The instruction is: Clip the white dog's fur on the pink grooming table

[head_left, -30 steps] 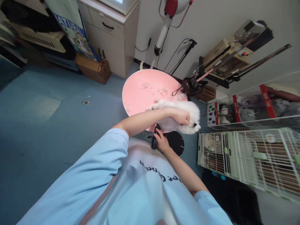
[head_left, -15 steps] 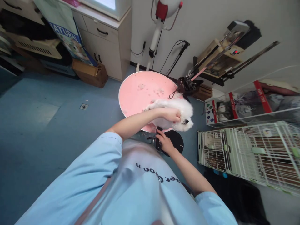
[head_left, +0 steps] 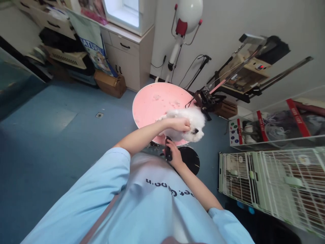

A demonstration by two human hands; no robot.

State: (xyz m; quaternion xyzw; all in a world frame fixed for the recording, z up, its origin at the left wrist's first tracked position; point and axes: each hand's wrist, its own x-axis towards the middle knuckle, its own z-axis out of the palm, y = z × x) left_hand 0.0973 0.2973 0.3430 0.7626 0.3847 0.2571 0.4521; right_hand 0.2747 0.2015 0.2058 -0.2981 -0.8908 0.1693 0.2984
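Observation:
A small white fluffy dog (head_left: 194, 123) stands at the near right edge of a round pink table (head_left: 152, 103). My left hand (head_left: 180, 124) reaches across and is closed on the dog's fur by its head. Below the table's edge, my right hand (head_left: 174, 152) grips a black clipper (head_left: 168, 149), held upright just under the dog's chest.
A black grooming arm and clamp (head_left: 208, 98) rises at the table's far right. A white wire cage (head_left: 274, 183) stands at the right, shelves with red trim (head_left: 276, 123) behind it. A dryer on a stand (head_left: 181, 30), a cabinet (head_left: 129, 54) and a cardboard box (head_left: 110, 84) line the back wall.
The view has tilted up and shifted slightly. My right hand with the clipper has moved a little closer under the dog; my left hand stays on the dog.

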